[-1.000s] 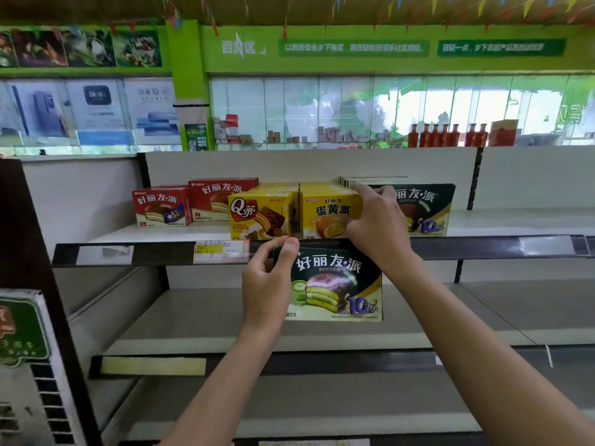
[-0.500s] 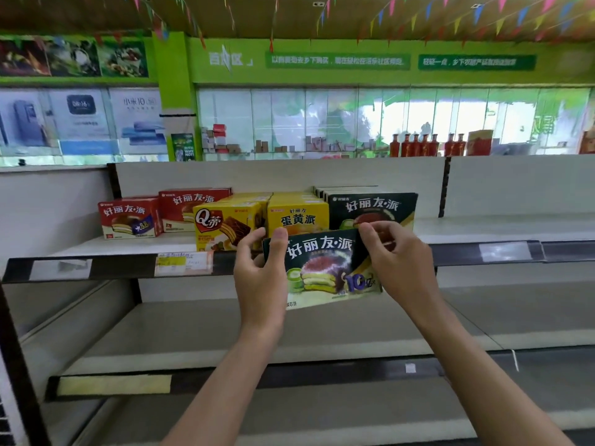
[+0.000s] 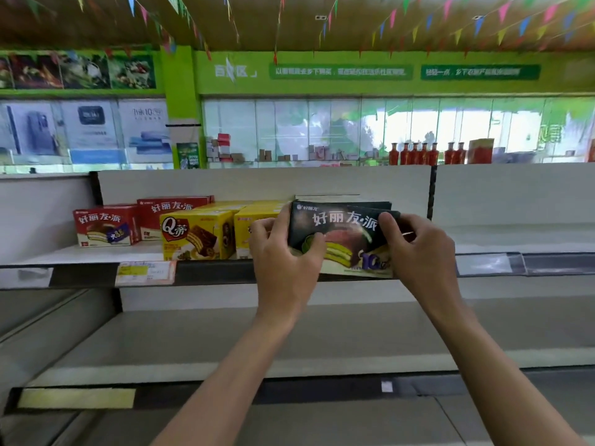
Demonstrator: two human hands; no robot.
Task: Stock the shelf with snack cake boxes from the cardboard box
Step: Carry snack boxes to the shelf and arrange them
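strings of coloured pennant flags [image 3: 428, 20] are hanging under the ceiling, above a green wall banner [image 3: 341, 72] whose white lettering is showing blurred. red bottles [image 3: 415, 153] are standing in a row by the glass cabinets [image 3: 289, 130] at the back, with small stacked cartons [image 3: 220, 149] sitting further left. phone posters [image 3: 90, 127] are lining the left wall.

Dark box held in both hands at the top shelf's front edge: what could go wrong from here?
1. The dark box looks tilted with its lower edge over the shelf lip; it may catch there instead of sliding in.
2. The left hand sits close to the yellow box; pushing inward could nudge that one askew.
3. The right hand holds only the box's end, so the grip might slip.
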